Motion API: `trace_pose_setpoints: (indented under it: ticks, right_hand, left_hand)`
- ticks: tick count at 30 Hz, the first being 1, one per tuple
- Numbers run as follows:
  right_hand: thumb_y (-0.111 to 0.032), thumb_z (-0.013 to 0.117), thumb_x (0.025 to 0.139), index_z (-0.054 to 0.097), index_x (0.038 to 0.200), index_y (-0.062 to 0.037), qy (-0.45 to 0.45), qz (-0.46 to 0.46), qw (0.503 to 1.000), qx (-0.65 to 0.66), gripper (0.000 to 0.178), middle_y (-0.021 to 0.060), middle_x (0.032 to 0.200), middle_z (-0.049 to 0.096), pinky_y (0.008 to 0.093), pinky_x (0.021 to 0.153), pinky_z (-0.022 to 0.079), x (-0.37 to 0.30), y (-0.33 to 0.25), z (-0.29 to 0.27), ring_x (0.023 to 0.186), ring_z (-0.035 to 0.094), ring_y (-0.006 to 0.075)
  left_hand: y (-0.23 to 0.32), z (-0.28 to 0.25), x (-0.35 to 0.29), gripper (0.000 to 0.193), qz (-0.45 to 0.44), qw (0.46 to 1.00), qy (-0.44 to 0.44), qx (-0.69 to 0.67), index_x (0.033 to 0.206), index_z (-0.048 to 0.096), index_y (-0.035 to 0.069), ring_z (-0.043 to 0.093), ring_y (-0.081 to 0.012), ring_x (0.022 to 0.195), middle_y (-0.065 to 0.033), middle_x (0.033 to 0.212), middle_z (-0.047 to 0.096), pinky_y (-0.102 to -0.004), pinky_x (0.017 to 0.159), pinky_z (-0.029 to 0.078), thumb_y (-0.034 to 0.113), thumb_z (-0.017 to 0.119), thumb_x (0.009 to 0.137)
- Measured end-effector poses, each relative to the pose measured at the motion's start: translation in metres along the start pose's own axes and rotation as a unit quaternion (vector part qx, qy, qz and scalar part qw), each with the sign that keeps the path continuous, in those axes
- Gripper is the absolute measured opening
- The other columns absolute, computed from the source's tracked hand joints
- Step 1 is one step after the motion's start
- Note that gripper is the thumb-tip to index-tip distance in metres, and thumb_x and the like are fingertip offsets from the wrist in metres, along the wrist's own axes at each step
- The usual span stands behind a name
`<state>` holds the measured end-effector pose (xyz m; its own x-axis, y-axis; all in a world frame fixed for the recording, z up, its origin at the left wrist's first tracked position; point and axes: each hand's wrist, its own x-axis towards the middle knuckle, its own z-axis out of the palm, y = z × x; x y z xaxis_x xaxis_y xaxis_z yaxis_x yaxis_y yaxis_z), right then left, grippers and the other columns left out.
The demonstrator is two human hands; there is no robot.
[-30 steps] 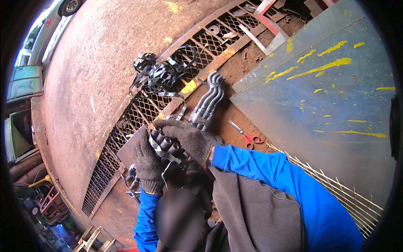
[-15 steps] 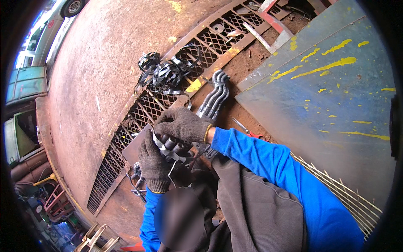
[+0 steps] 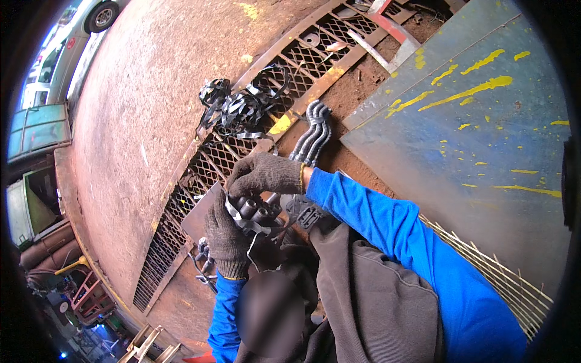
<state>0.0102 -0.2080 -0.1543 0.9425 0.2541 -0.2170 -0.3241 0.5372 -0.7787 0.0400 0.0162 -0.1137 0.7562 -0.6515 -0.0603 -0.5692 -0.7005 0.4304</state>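
Dark grey knit gloves cover both hands. My left hand (image 3: pixel 227 236) is closed on a shiny grey-black strapping band (image 3: pixel 242 222), beside a bundle of dark round tubes (image 3: pixel 260 213). The band passes along the near left side of the tube ends. Above the tubes, my right hand (image 3: pixel 263 173) has its fingers curled in a pinch at the band's upper end, close to the left fingertips. The exact pinch point is partly hidden by the gloves. A thin pale strip (image 3: pixel 251 251) hangs below the band.
A tangle of black strapping (image 3: pixel 245 107) lies on the rusty floor grating (image 3: pixel 209 162). Beyond my right hand is a bundle of bent grey bars (image 3: pixel 315 130). A paint-splashed metal sheet (image 3: pixel 448 139) fills the right, with thin rods (image 3: pixel 478 260) along its near edge.
Both hands stay at the tubes with the band. The right hand has shifted slightly, showing more of the tube ends. The view has moved a little.
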Motion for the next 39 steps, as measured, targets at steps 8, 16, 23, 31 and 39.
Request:
trace_pose_setpoints:
  ticks: [8, 16, 23, 31, 39]
  right_hand:
    - [-0.035, 0.051, 0.106, 0.073, 0.112, -0.0093, 0.078, -0.282, 0.919, -0.263, 0.034, 0.0072, 0.097, 0.074, 0.0268, 0.073, 0.054, 0.001, 0.029, -0.010, 0.084, 0.068, 0.0112]
    - [-0.023, 0.048, 0.102, 0.045, 0.148, 0.0002, 0.350, -0.278, 0.800, -0.400, 0.052, 0.0170, 0.127, 0.066, 0.0308, 0.087, 0.055, -0.004, 0.099, 0.015, 0.105, 0.069, 0.0235]
    - [-0.045, 0.041, 0.109, 0.072, 0.116, -0.0006, 0.187, -0.110, 0.910, 0.354, 0.055, 0.0078, 0.106, 0.075, 0.0271, 0.082, 0.056, -0.013, 0.063, 0.044, 0.090, 0.070, 0.0134]
    - [-0.054, 0.039, 0.107, 0.069, 0.117, -0.0022, 0.174, -0.110, 0.904, 0.375, 0.061, 0.0096, 0.106, 0.073, 0.0298, 0.080, 0.058, -0.014, 0.054, 0.051, 0.089, 0.069, 0.0156]
    - [-0.060, 0.045, 0.103, 0.072, 0.105, -0.0041, 0.200, -0.040, 0.885, 0.419, 0.062, 0.0061, 0.085, 0.069, 0.0251, 0.042, 0.045, -0.016, 0.044, 0.057, 0.056, 0.059, 0.0116]
  left_hand:
    - [0.001, -0.005, 0.001, 0.064, 0.045, 0.997, -0.004, 0.056, 0.150, 0.043, 0.006, 0.066, -0.0281, 0.114, -0.0191, 0.131, 0.060, -0.0375, 0.092, 0.058, 0.003, 0.067, 0.090]
    - [0.018, -0.012, 0.005, 0.075, 0.053, 0.994, -0.006, 0.098, 0.145, 0.048, 0.006, 0.063, -0.0342, 0.113, -0.0152, 0.130, 0.063, -0.0413, 0.094, 0.054, 0.012, 0.082, 0.079]
    - [0.009, -0.007, 0.003, 0.090, 0.073, 0.988, 0.008, 0.137, 0.149, 0.043, 0.005, 0.061, -0.0369, 0.106, -0.0164, 0.124, 0.064, -0.0453, 0.091, 0.051, 0.018, 0.083, 0.069]
    - [-0.002, -0.012, 0.003, 0.075, 0.059, 0.988, -0.026, 0.138, 0.143, 0.050, 0.009, 0.060, -0.0375, 0.108, -0.0150, 0.122, 0.064, -0.0470, 0.092, 0.050, 0.017, 0.079, 0.075]
    - [-0.025, 0.006, -0.007, 0.077, -0.006, 1.000, -0.014, 0.018, 0.143, 0.051, 0.009, 0.062, -0.0373, 0.105, -0.0168, 0.120, 0.064, -0.0470, 0.090, 0.050, 0.022, 0.081, 0.073]
